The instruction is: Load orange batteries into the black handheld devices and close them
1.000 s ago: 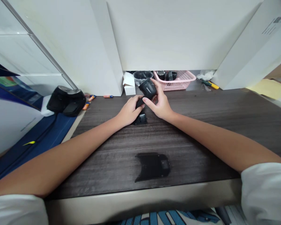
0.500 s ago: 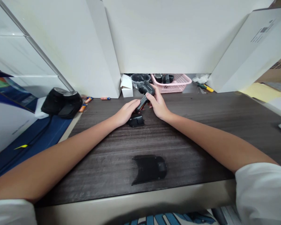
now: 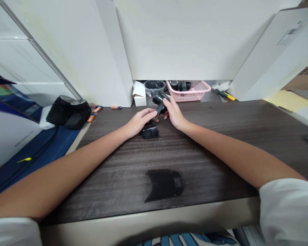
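Observation:
Over the far middle of the table, my left hand [image 3: 143, 120] and my right hand [image 3: 175, 113] are both closed on a black handheld device [image 3: 159, 108]. It has a bulkier head at the upper end and a narrow body with an orange strip; its exact kind cannot be made out. The left fingers grip the lower body, while the right thumb and fingers hold near the head. Just below the left fingertips lies a small black plastic part [image 3: 150, 132]. Closer to the front edge rests a flat black cover [image 3: 164, 184] with a notched left end and a textured patch.
A pink basket [image 3: 192, 96] with black parts, a clear round bowl [image 3: 154, 91] and a small white box [image 3: 139, 97] stand at the back. A screwdriver [image 3: 229, 96] lies right of them. Orange batteries [image 3: 91, 117] and a black device [image 3: 68, 112] are at left.
The handheld device has turned slightly in my hands and its head sits a little lower. My right fingers have shifted along it. The parts on the table stay put.

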Available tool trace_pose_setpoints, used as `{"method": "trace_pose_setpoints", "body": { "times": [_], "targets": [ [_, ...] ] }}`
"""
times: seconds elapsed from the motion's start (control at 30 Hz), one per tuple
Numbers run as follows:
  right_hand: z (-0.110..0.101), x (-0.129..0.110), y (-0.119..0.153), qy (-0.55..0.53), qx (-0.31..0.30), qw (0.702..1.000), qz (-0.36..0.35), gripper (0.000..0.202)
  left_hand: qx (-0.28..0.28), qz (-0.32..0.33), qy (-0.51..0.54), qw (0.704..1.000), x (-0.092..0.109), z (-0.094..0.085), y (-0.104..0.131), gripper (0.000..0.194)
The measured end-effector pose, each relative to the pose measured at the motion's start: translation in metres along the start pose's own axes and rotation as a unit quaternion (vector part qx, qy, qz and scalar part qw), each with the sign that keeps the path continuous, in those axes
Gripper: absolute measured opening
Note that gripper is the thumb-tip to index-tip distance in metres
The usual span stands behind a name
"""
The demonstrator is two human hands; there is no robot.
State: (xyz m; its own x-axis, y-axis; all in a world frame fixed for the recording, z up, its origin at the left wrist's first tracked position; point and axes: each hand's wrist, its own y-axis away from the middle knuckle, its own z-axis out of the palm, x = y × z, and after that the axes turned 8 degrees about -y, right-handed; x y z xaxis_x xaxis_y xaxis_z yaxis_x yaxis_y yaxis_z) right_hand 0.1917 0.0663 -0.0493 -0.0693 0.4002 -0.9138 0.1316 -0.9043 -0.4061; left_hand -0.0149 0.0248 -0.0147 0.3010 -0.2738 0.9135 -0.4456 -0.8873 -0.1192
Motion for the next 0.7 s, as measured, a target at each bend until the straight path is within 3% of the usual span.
{"method": "trace_pose_setpoints", "body": {
  "times": [0.17,0.37,0.5,0.6,0.7],
  "targets": [
    [0.0,0.003,0.0,-0.008,-0.003,1.0,-0.002,0.07,-0.002,0.017,-0.01,1.0,0.003,0.001,0.001,0.059],
    [-0.001,0.002,0.001,0.03,-0.033,0.998,-0.036,0.073,-0.005,0.049,-0.099,0.994,0.0,-0.001,0.002,0.058],
    [0.004,-0.009,0.006,0.046,-0.04,0.996,-0.062,0.075,-0.007,0.038,-0.065,0.997,-0.004,0.0,0.001,0.058],
    [0.009,-0.02,0.014,0.106,-0.023,0.992,-0.071,0.073,0.0,0.023,-0.031,0.999,-0.005,0.001,-0.001,0.061],
    [0.012,-0.03,0.023,0.214,0.012,0.965,-0.148,0.068,0.011,0.017,-0.046,0.999,-0.005,0.001,-0.002,0.068]
  ]
}}
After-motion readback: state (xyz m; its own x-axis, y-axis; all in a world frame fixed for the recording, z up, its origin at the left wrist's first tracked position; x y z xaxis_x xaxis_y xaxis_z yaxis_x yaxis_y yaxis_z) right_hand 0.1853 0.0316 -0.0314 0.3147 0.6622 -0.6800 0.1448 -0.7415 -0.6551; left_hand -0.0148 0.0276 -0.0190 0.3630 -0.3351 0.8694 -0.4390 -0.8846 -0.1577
